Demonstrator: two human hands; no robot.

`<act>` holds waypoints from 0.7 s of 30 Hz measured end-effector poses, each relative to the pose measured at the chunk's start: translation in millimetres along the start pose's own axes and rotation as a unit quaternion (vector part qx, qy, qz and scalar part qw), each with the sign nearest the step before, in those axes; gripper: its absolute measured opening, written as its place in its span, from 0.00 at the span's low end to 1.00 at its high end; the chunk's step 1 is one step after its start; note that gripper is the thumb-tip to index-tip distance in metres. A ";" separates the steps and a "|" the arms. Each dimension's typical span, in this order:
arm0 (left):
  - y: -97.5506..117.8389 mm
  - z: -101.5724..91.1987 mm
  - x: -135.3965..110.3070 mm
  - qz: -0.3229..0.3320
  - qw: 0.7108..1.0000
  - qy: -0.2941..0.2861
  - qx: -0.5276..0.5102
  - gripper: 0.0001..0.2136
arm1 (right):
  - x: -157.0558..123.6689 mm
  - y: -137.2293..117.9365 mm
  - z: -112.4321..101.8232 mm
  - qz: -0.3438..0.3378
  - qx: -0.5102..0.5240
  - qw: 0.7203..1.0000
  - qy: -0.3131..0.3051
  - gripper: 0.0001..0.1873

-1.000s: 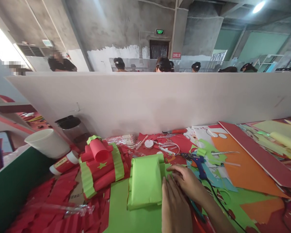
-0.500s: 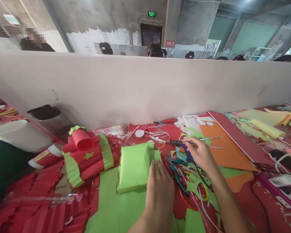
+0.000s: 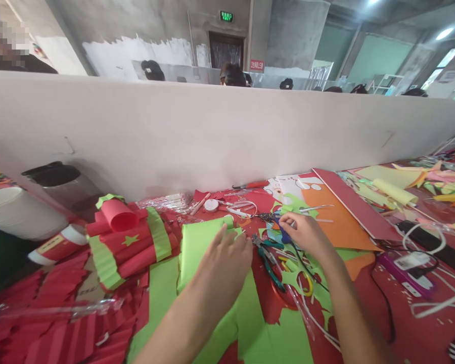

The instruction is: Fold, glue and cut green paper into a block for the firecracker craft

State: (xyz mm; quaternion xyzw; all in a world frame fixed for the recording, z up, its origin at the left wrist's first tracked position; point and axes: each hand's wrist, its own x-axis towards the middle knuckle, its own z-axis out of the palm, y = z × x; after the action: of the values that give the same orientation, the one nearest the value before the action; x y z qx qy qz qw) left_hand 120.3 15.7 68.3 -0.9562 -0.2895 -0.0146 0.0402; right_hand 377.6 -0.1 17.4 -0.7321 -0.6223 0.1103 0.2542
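My left hand [image 3: 222, 263] lies over the right side of a light green paper-wrapped block [image 3: 197, 245], fingers stretched out and pressing on it. My right hand [image 3: 302, 233] is closed around the handle of a blue glue gun [image 3: 284, 233], whose dark nozzle [image 3: 267, 217] points left over the paper scraps. The gun's black cord [image 3: 307, 270] trails back along my right forearm. The block rests on a sheet of green paper [image 3: 250, 323].
Left of the block sits a red and green paper craft with a star [image 3: 131, 240], a red glue bottle [image 3: 56, 245] and a white cup [image 3: 18, 215]. Teal-handled pliers [image 3: 269, 260], scissors [image 3: 314, 207], orange paper [image 3: 335, 222], a phone [image 3: 438, 253] and a white partition [image 3: 227, 136] surround the spot.
My right hand left the green block, reached right and closed on the glue gun. My left hand slid up onto the block. The view panned to the right.
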 end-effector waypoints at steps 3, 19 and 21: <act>-25.7 -10.3 -4.5 -0.012 0.996 0.081 -0.032 0.19 | 0.1 12.9 -8.7 0.031 0.017 0.997 0.072 0.13; -77.6 -28.6 -37.1 -0.207 0.978 0.000 -0.011 0.19 | -8.3 -3.0 0.3 -0.066 -0.096 0.981 -0.155 0.05; -76.1 -27.2 -36.9 -0.200 0.980 0.000 -0.019 0.19 | -9.8 -4.8 2.8 -0.074 -0.124 0.977 -0.158 0.06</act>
State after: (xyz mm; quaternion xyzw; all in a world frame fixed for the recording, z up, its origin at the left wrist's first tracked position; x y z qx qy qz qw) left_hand 47.2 56.1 98.7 -0.8797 -0.4743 -0.0283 0.0184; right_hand 370.2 -8.4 16.0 -0.6836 -0.7155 0.1275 0.0677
